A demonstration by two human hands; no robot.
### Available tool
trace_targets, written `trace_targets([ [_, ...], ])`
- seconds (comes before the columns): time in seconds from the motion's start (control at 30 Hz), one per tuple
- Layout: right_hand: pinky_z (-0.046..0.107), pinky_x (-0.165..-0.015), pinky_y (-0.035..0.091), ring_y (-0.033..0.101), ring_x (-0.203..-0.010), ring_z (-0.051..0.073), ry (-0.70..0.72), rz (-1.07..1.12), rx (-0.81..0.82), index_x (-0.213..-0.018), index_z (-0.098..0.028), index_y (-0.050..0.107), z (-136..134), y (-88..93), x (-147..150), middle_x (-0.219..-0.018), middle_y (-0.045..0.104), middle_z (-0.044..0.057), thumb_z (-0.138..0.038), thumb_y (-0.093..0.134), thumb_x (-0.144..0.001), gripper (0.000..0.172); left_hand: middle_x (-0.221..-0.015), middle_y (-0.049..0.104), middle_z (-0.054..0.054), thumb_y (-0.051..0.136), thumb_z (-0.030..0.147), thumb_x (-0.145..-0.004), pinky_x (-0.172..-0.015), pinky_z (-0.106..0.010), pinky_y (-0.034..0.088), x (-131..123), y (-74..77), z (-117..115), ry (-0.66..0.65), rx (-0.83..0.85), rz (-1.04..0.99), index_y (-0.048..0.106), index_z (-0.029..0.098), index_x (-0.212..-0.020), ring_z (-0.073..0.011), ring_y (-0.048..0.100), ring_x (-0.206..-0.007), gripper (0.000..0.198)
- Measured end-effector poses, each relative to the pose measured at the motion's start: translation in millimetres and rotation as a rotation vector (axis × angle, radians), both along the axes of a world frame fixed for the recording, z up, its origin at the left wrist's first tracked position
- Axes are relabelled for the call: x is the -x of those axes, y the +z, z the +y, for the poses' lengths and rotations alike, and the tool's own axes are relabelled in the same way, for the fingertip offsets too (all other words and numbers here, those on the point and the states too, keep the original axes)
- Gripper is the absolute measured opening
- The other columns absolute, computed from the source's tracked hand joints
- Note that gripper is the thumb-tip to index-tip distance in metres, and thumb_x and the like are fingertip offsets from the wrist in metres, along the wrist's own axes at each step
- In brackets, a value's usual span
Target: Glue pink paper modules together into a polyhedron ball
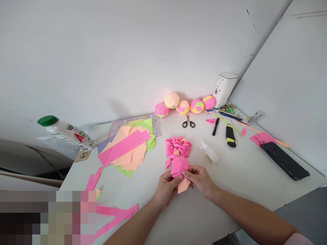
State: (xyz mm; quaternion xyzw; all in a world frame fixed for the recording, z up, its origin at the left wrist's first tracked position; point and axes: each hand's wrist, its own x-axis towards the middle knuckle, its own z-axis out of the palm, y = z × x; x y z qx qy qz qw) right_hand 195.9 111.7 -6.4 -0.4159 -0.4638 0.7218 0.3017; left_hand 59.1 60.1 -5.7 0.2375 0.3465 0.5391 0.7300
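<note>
A pink paper model (pixel 180 165) with a peach flap (pixel 183 186) pointing back toward the wearer is held between two bare hands just above a white surface (pixel 185 217). The left hand (pixel 165 189) is closed in a pinch on the model's near left edge, thumb on top; the right hand (pixel 201 177) pinches the opposite side, its thumb pressing close to the other, while fingers underneath are partly hidden. The model looks light and fairly crisp, likely to crease or spring apart if squeezed, and is probably best held by its folded edges, with thumb pressure kept to the seams. Just beyond the hands lies a heap of folded pink pieces (pixel 178 144); ahead and to their right, a small white-tipped squeeze bottle (pixel 211 153) lies on its side. Farther ahead are black-handled scissors (pixel 188 123) and, by the wall, a row of faceted paper balls (pixel 183 107). Left of the hands, a fan of colored sheets (pixel 125 146) spreads out, with pink strips (pixel 114 219) nearer the wearer. Well to the right are a black-and-yellow cutter (pixel 230 136), a black pen (pixel 216 126) and a black case (pixel 284 160).
</note>
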Motion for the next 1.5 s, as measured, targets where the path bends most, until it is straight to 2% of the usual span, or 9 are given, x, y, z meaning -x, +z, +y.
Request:
trace_targets([
  [0.47, 0.023, -0.041, 0.037, 0.043, -0.043, 0.009, -0.010, -0.009, -0.029, -0.054, -0.018, 0.049, -2.1, -1.8, 0.9, -0.050, 0.044, -0.006, -0.048, 0.072, -0.066, 0.039, -0.078, 0.072, -0.010, 0.074, 0.030, -0.070, -0.064, -0.037, 0.051, -0.5, 1.0, 0.4, 0.020, 0.022, 0.026, 0.069, 0.013, -0.091, -0.0256, 0.067, -0.073, 0.027],
  [0.7, 0.023, -0.040, 0.038, 0.044, -0.043, 0.009, -0.011, -0.001, -0.032, -0.055, -0.018, 0.050, -2.1, -2.5, 1.0, -0.049, 0.044, -0.006, -0.047, 0.072, -0.066, 0.039, -0.079, 0.072, -0.009, 0.071, 0.029, -0.073, -0.065, -0.035, 0.051, 0.0, -1.4, -0.1, 0.016, 0.010, -0.001, 0.068, 0.014, -0.093, -0.0245, 0.067, -0.075, 0.025],
  [0.83, 0.023, -0.043, 0.039, 0.047, -0.046, 0.010, 0.004, 0.006, 0.017, -0.057, -0.017, 0.053, 0.2, 2.2, -0.4, -0.052, 0.048, -0.005, -0.049, 0.073, -0.065, 0.038, -0.083, 0.071, -0.011, 0.067, 0.032, -0.077, -0.065, -0.034, 0.050, 4.1, -0.6, 0.4, -0.041, -0.012, 0.031, 0.067, 0.014, -0.099, -0.0238, 0.067, -0.076, 0.029],
  [1.03, 0.023, -0.043, 0.037, 0.045, -0.045, 0.009, 0.039, 0.031, 0.066, -0.057, -0.017, 0.053, 1.9, 6.8, -1.0, -0.050, 0.049, -0.004, -0.048, 0.073, -0.064, 0.038, -0.085, 0.070, -0.011, 0.070, 0.033, -0.074, -0.074, -0.036, 0.047, 7.4, 10.3, 1.2, -0.148, -0.066, 0.125, 0.067, 0.013, -0.098, -0.0239, 0.064, -0.081, 0.031],
  [1.2, 0.024, -0.044, 0.037, 0.043, -0.046, 0.009, 0.113, 0.009, 0.027, -0.059, -0.017, 0.054, 3.0, 8.2, -1.9, -0.052, 0.048, -0.003, -0.052, 0.065, -0.073, 0.039, -0.070, 0.065, -0.006, 0.068, 0.031, -0.075, -0.057, -0.026, 0.041, 8.3, 10.0, 0.6, -0.167, -0.066, 0.183, 0.069, 0.013, -0.082, -0.0166, 0.058, -0.064, 0.020],
  [1.3, 0.026, -0.044, 0.037, 0.044, -0.046, 0.011, 0.159, -0.160, -0.165, -0.063, -0.017, 0.057, 12.9, 15.1, -10.9, -0.053, 0.048, -0.001, -0.053, 0.049, -0.084, 0.042, -0.053, 0.052, 0.002, 0.071, 0.029, -0.072, -0.050, -0.023, 0.035, 9.3, 3.9, 0.1, -0.095, -0.001, 0.124, 0.061, 0.014, -0.061, -0.0094, 0.046, -0.049, 0.022],
  [1.37, 0.028, -0.051, 0.041, 0.048, -0.054, 0.014, 0.014, -0.367, -0.473, -0.069, -0.018, 0.060, 24.6, 21.2, -21.6, -0.060, 0.053, 0.002, -0.047, 0.049, -0.086, 0.035, -0.049, 0.045, 0.004, 0.072, 0.029, -0.070, -0.048, -0.023, 0.033, 9.6, 0.1, -0.1, -0.065, 0.044, 0.038, 0.054, 0.014, -0.053, -0.0076, 0.042, -0.046, 0.029],
  [1.43, 0.033, -0.067, 0.044, 0.054, -0.075, 0.020, -0.182, -0.624, -0.828, -0.079, -0.019, 0.062, 38.5, 26.0, -34.4, -0.080, 0.060, 0.007, -0.038, 0.048, -0.087, 0.024, -0.051, 0.047, 0.003, 0.073, 0.027, -0.069, -0.050, -0.023, 0.036, 9.5, -2.1, -0.1, -0.018, 0.078, -0.036, 0.054, 0.014, -0.055, -0.0085, 0.044, -0.048, 0.027],
  [1.5, 0.039, -0.078, 0.042, 0.051, -0.095, 0.028, -0.255, -0.955, -1.005, -0.094, -0.017, 0.062, 51.2, 27.7, -46.2, -0.098, 0.059, 0.013, -0.032, 0.051, -0.083, 0.021, -0.057, 0.054, 0.001, 0.075, 0.025, -0.066, -0.055, -0.025, 0.040, 9.1, -2.5, 0.3, 0.053, 0.122, -0.079, 0.058, 0.014, -0.064, -0.0111, 0.051, -0.053, 0.020],
])
